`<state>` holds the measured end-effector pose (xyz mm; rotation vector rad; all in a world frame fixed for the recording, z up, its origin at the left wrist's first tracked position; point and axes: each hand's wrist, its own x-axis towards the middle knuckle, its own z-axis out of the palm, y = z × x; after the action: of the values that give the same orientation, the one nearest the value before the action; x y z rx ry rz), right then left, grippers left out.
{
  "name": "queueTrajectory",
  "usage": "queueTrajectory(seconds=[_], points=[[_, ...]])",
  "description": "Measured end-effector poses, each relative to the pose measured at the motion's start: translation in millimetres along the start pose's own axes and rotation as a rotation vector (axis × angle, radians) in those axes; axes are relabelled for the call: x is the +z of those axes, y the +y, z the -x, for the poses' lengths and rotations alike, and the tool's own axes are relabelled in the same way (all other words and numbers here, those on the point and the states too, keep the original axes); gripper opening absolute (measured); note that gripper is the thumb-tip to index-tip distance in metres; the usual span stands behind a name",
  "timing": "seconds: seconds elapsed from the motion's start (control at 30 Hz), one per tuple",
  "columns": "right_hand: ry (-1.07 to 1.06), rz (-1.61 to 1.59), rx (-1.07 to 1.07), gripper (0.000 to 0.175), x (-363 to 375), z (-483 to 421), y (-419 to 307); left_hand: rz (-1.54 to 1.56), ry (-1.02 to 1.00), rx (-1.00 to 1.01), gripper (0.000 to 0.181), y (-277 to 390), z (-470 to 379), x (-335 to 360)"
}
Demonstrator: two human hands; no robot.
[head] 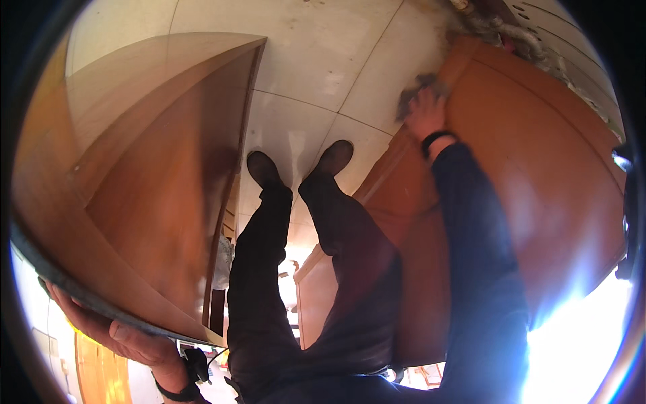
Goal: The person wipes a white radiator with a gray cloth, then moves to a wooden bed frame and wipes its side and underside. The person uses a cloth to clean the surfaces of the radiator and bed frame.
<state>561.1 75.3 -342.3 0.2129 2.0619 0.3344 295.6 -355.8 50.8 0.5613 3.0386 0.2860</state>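
Observation:
My right hand (pixel 426 115) is blurred and presses a dark grey cloth (pixel 417 96) against the edge of a reddish-brown wooden panel (pixel 535 151), near the floor. A dark band circles that wrist. At the lower left, my left hand (pixel 108 328) is curled at the dark outer edge of a framed wooden door-like panel (pixel 146 202). Its thumb and fingers show along that edge, and part of the hand is hidden. A black band with a small device (pixel 194 366) is on the left wrist.
My shoes (pixel 335 156) stand on pale floor tiles (pixel 298 111) between the two wooden panels. Pipes and debris (pixel 525 40) lie at the upper right, beside a slotted pale surface (pixel 550 25). A whitish bag-like item (pixel 222 262) is behind the left panel. Glare covers the lower right.

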Motion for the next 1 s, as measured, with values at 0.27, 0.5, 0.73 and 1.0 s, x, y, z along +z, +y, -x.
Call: queueTrajectory(seconds=[0.27,0.5,0.73,1.0], points=[[0.057,0.239,0.284,0.073,-45,-16,56,-0.031,-0.002,0.008,0.071,0,2,1],[-0.17,0.299,0.152,0.062,-27,42,-25,-0.046,0.005,0.054,0.07,7,-2,0],[-0.286,0.315,-0.087,0.06,15,149,-135,-0.104,0.016,0.112,0.063,10,-4,-3],[-0.395,0.132,-0.448,0.056,68,207,-194,-0.033,0.05,0.149,0.061,7,-5,-5]])
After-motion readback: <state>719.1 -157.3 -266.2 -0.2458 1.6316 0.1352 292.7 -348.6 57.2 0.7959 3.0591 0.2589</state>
